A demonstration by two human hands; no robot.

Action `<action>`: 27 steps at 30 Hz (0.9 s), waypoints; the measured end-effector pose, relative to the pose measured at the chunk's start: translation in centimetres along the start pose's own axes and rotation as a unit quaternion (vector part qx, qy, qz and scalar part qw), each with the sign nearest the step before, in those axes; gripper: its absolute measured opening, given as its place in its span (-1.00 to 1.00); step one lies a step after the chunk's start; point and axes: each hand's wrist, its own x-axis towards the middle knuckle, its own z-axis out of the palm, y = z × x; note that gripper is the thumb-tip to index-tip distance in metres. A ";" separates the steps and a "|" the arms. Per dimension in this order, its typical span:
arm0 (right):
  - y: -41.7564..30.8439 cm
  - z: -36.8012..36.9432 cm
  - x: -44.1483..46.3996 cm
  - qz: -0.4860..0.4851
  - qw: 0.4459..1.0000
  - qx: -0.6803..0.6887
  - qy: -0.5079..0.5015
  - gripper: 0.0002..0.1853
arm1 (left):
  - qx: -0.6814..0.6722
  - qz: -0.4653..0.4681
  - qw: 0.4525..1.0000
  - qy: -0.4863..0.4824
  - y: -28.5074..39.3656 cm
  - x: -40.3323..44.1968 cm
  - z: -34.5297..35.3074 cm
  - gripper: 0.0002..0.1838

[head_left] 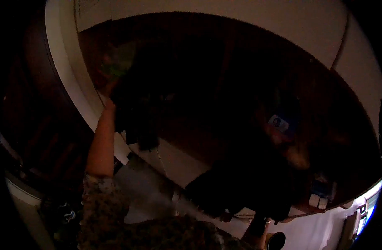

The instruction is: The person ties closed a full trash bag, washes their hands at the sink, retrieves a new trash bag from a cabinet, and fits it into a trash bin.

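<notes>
The left arm reaches far forward, its patterned sleeve (101,196) ending near the elbow, and the left hand (111,98) is beside a dark, limp-looking bundle (136,121); the long reach seems needed because that bundle lies toward the far side. The right hand (257,226) is low and close to the body, at the near edge of a larger dark mass (245,179) whose soft, rounded outline suggests thick cloth, perhaps kept near so that its bulk is easier to bear. How far open either hand is, and whether either has hold of the cloth, I cannot tell, as the shadow hides the fingers; nor whether the two dark shapes are one piece. Between them shows a smooth, pale surface (178,162) with a thin straight seam. Beyond, the brown backing looks like dull wood, framed by a smooth pale edge (66,54). Farther right are a blue pack (285,127) with a white label and, nearer, two small white blocky things (318,202), side by side. A blurred green thing (114,68) lies just past the left hand.
</notes>
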 end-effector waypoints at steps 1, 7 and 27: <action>0.2 0.2 -0.1 -0.006 1.000 -0.004 -0.004 -0.68 | -0.006 0.011 0.999 0.037 -1.5 1.1 -0.6 -0.63; -0.7 3.1 2.2 -0.037 0.999 0.004 -0.035 -0.68 | 0.092 -0.023 0.978 0.184 1.6 3.7 0.8 -0.59; -1.9 5.2 -6.2 -0.061 0.993 -0.102 -0.001 -0.65 | -0.022 0.205 0.963 0.175 19.0 13.3 23.1 -0.61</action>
